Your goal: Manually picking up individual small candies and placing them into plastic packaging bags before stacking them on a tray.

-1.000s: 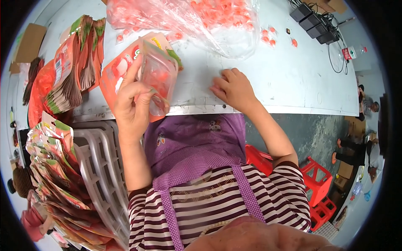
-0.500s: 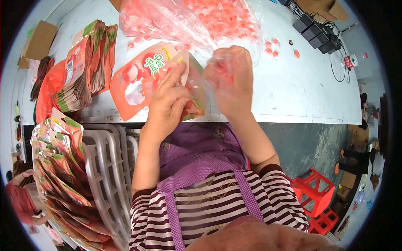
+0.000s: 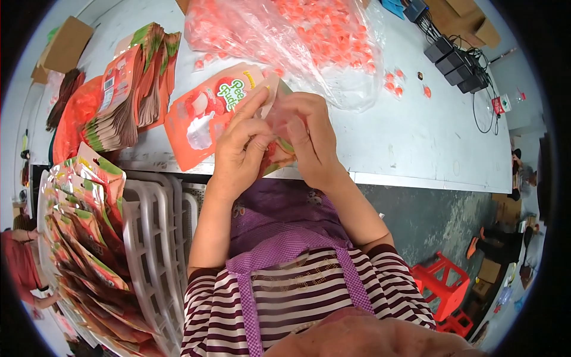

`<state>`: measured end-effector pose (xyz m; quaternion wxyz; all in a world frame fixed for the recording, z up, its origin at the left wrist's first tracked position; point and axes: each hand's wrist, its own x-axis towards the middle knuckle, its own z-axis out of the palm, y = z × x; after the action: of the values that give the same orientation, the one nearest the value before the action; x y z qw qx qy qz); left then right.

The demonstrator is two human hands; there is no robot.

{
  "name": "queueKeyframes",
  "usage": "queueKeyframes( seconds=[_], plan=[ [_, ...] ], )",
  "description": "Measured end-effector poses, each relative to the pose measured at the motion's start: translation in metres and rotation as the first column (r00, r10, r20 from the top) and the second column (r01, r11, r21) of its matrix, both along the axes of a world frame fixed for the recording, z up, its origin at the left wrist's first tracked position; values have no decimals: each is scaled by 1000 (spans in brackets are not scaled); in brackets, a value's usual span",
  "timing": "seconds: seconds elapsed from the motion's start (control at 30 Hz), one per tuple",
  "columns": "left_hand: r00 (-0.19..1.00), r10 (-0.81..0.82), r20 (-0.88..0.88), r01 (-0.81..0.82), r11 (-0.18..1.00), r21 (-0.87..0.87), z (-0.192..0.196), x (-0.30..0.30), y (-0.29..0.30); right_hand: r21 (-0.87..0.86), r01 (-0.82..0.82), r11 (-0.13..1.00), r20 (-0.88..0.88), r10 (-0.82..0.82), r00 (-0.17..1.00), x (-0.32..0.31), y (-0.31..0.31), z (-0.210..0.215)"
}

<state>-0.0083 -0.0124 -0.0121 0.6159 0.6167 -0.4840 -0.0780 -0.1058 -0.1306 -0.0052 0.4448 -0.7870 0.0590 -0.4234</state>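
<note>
My left hand (image 3: pixel 239 146) pinches the edge of a red and green stand-up pouch (image 3: pixel 277 159) and keeps its mouth spread. My right hand (image 3: pixel 314 135) is at that mouth, its fingers curled around pinkish, clear-wrapped candies (image 3: pixel 282 121); most of them are hidden by the hand and the pouch edge. Under my left hand lie several flat red pouches (image 3: pixel 193 128) with a fruit picture. Beyond my hands, a big clear plastic bag (image 3: pixel 351 89) lies open, full of small pink-red wrapped candies (image 3: pixel 324 35).
Stacks of flat pouches (image 3: pixel 122 122) stand at the table's left beside a red plastic bag (image 3: pixel 80 122). Filled pouches (image 3: pixel 89 220) fill a grey plastic crate (image 3: pixel 146 238) at my left. Loose candies (image 3: pixel 392 83) and black power adapters (image 3: pixel 455 62) lie to the right. Red stools (image 3: pixel 440 285) stand on the floor.
My right hand has come down and left with the candies, from beside the bag to the pouch mouth. My left hand keeps its grip. The whole view has shifted slightly.
</note>
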Motion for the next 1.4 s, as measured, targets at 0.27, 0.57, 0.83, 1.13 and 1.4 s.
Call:
queueKeyframes(
  seconds=[0.27,0.57,0.83,1.13,1.4],
  plan=[
    [991,-129,29,130,991,-27,17,-6,18,-94,-167,981,33,171,985,-22,5,14],
    [873,-414,-256,389,910,-143,21,-22,46,-332,-495,803,-291,412,864,-54,19,33],
    [792,-509,-338,456,861,-227,13,-24,62,-361,-438,823,-174,402,899,-64,30,48],
    [824,-478,-305,466,877,-118,16,-32,67,-326,-559,763,-482,374,792,-71,30,47],
    [787,-499,-363,465,866,-182,18,-41,60,-465,-522,715,-445,321,836,-76,32,45]
  ],
)
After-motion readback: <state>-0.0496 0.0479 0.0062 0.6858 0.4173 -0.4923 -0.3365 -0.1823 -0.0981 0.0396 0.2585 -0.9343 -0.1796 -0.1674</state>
